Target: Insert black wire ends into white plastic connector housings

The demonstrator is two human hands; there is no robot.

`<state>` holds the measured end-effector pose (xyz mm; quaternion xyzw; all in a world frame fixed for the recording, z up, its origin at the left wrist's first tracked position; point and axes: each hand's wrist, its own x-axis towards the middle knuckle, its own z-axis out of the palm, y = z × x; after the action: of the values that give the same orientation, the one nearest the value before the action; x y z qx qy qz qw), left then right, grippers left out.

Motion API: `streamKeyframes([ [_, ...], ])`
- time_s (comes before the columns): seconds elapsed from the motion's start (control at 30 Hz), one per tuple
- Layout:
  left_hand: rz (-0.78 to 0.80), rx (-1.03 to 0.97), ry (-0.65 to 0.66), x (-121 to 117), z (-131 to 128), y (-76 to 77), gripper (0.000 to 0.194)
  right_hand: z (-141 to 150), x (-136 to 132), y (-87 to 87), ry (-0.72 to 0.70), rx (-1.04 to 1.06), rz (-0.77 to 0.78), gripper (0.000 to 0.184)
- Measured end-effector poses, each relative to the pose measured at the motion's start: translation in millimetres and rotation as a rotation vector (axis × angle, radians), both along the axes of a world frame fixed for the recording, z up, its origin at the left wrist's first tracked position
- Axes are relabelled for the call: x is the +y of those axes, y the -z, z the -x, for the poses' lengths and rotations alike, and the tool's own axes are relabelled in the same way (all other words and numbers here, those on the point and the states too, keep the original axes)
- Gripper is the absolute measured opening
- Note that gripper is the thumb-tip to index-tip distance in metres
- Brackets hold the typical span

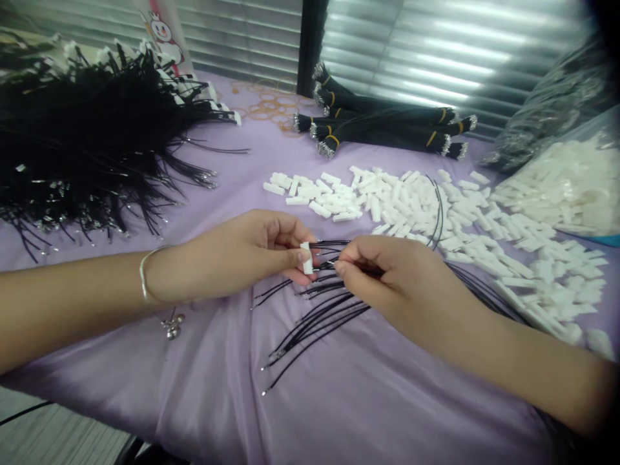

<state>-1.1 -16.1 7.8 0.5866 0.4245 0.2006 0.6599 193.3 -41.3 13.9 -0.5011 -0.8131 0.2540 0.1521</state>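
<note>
Mid-table, left hand [242, 248] pinching connector [306, 258], right [387, 278] pinching wires [320, 320]

Free path low across the cloth; far side blocked

Lilac tablecloth [339, 400] passable below the loose black wires [314, 329]. Only a narrow gap between left hand [242, 252] and right hand [392, 284], pinched white housing [306, 258] and wires in it. Farther off, scattered white connector housings [397, 206] across the middle, black wire pile [82, 142] far left, tied wire bundles [382, 126] behind, bagged housings [557, 187] far right.
</note>
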Motion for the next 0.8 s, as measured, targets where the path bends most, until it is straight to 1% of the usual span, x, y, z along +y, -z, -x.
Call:
streamKeyframes([
  [0.23, 0.03, 0.001, -0.035, -0.2, -0.1, 0.1, 0.003, 0.2, 0.9, -1.0, 0.004, 0.01, -0.001, 0.018],
  [0.43, 0.06, -0.014, -0.032, 1.4, 0.0, 0.2, 0.003, -2.5, 2.6, -0.8, -0.001, 0.005, 0.046, 0.016],
  [0.8, 0.079, -0.038, -0.022, 2.1, -0.1, -0.5, 0.004, -2.6, 4.1, 1.1, 0.015, 0.022, 0.076, 0.016],
])
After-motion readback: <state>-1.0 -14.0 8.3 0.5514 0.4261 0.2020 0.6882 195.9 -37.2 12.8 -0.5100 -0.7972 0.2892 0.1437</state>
